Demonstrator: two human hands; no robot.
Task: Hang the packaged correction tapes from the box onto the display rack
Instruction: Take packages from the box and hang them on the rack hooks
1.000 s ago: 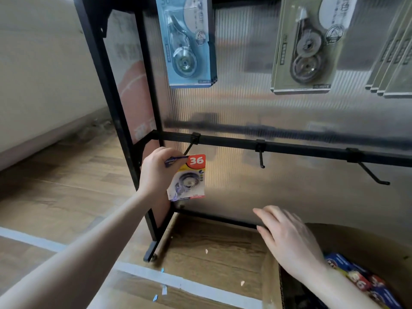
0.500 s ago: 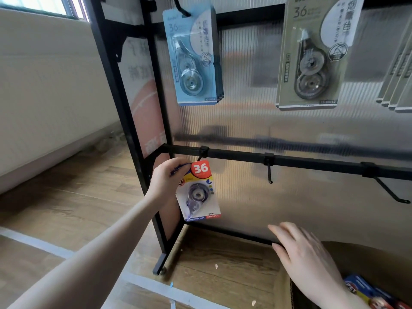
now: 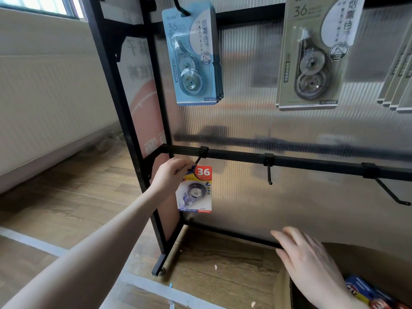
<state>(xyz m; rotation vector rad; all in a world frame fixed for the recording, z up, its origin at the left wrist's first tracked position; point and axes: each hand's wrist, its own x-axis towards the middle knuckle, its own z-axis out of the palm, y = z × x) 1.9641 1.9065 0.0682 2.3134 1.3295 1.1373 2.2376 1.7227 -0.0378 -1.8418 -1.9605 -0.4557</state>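
Head view. Black metal display rack with a ribbed translucent back panel, standing on a wooden floor.

Left hand pinches the top corner of a small packaged correction tape, card marked "36" in a red badge. The card hangs upright right at the leftmost hook of the lower rail; cannot tell whether the hook is through the hang hole.

Right hand is flat, fingers straight and relaxed, holding nothing, over the rim of the cardboard box at lower right. More packaged tapes lie inside the box.

Middle hook and right hook on the lower rail are bare.

Upper rail: a blue pack and a grey-green pack, each with several behind.
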